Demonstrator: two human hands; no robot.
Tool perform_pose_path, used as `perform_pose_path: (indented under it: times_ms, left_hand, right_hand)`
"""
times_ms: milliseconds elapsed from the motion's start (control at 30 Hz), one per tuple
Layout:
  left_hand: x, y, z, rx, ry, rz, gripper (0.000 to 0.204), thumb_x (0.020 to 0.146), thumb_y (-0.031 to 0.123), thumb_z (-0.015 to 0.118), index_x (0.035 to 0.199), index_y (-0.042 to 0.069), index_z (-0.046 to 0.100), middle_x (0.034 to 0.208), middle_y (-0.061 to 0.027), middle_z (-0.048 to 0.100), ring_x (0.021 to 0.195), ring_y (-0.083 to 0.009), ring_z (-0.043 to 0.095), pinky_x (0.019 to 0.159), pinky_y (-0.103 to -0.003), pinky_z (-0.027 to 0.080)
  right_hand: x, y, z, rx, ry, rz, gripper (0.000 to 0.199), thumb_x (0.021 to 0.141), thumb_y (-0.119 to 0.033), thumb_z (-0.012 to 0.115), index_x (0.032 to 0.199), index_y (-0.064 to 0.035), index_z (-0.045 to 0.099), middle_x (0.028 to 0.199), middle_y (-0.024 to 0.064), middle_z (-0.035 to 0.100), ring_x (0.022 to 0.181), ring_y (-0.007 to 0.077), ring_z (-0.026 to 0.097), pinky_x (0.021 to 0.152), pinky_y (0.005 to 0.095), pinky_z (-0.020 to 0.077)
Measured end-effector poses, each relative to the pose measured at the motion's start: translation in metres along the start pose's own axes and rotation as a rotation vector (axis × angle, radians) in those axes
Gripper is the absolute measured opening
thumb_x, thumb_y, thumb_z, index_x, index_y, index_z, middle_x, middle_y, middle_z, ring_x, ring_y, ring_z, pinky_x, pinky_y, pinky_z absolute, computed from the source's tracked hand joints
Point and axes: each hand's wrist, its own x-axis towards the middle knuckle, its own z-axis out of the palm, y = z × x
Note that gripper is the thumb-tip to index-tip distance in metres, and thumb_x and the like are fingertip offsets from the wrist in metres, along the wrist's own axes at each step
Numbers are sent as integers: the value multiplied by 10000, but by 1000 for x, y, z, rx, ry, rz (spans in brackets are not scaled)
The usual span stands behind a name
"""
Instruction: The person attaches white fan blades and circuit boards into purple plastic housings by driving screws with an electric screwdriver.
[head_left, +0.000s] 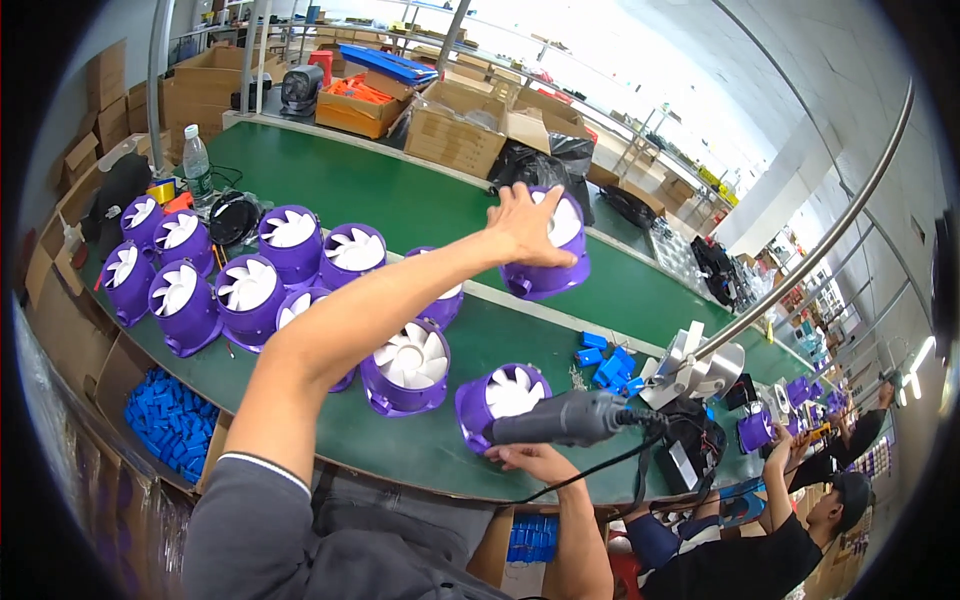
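My left arm reaches across to the far side, and my left hand (528, 228) grips a purple fan housing (548, 279) with white blades, fingers over its top and thumb on its near side. Whether that housing is off the table I cannot tell. Closer to me, my right hand (537, 461) has its fingers at the lower rim of another purple fan housing (472, 408). A black cylindrical power tool (560, 418) with a cable hangs in front of this housing and partly hides it. Beside it stands a third fan housing (405, 368), its blades facing up.
Several more purple fan housings (250, 290) stand at left, some behind my forearm. Blue blocks (612, 368) lie at right near a metal fixture (692, 370). A bottle (196, 165) stands far left. A bin of blue parts (170, 420) sits below. Another person (770, 540) works at right.
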Motion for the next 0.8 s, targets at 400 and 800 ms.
perform_pose_path:
  times_ms: [400,800]
  left_hand:
    - [-67,-2,-137,82,147,70,1003,558,540,717,1376,136,301,1201,-309,380,1128,-431,386,937,-469,384]
    - [-165,-4,-134,28,-119,197,999,496,407,785,1348,109,356,1250,-280,363,1168,-436,373,984,-455,326]
  right_hand:
    - [195,-20,-124,166,761,-353,416,858,-244,562,1181,16,537,1009,96,616,906,186,572,820,293,437]
    - [72,10,-95,-343,940,-492,350,832,-143,596,1147,2,543,1168,149,563,1102,199,525,929,294,400]
